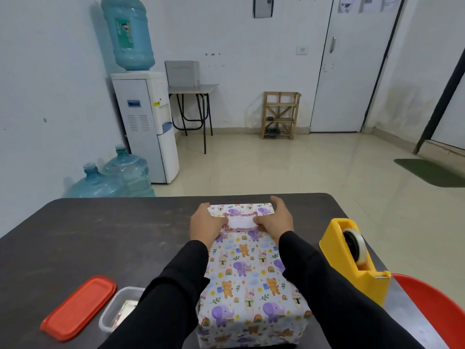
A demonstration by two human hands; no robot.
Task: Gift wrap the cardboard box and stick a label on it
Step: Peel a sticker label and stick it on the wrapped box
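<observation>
Head view: the wrapped box lies lengthwise mid-table, fully papered. The label sits on its top face near the far end, likely placed there so it reads squarely once stuck. Both forearms reach out parallel over the box. Left hand and right hand flank the label, thumbs pressing its ends, fingers loosely spread over the far edge. Tape dispenser stands just right.

On the table: one wrapped box, one label, one tape dispenser, one red lid, one clear container. Two hands: left hand, right hand. Three water bottles far left: one upturned bottle, two floor bottles.
</observation>
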